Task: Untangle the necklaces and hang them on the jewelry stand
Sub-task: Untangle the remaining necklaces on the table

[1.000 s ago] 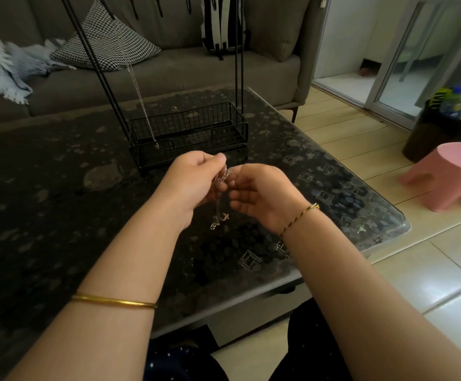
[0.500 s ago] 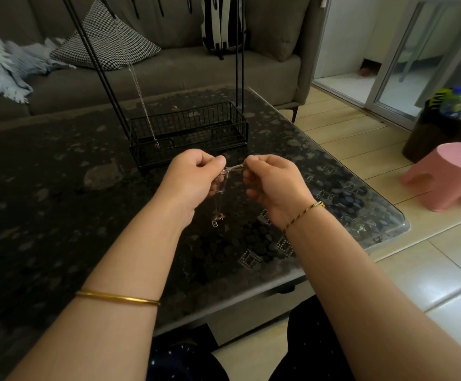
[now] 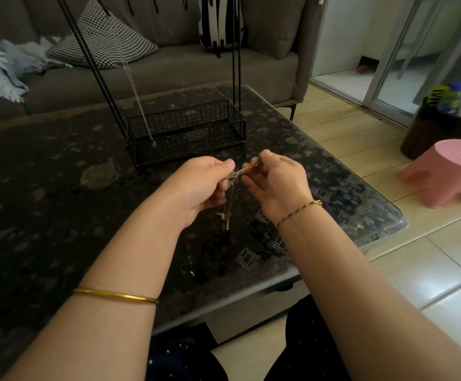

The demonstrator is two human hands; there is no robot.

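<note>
A tangle of thin necklace chains (image 3: 239,171) is stretched between my two hands above the dark table. My left hand (image 3: 199,185) pinches one end between thumb and fingers. My right hand (image 3: 274,182) pinches the other end. Loose strands with small pendants (image 3: 226,217) dangle below the hands. Behind them stands the black wire jewelry stand (image 3: 185,130), with a basket base and tall rods. One silver necklace (image 3: 138,103) hangs from the stand down into the basket.
The dark patterned glass table (image 3: 59,202) ends close on the right and near side. A grey sofa (image 3: 169,70) with cushions lies behind it. A pink stool (image 3: 446,171) and a dark bin (image 3: 438,127) stand on the tiled floor at right.
My hands have drawn apart, and the right hand has risen slightly. The bunched chains are now pulled out into a short taut stretch between them, with the pendants hanging lower.
</note>
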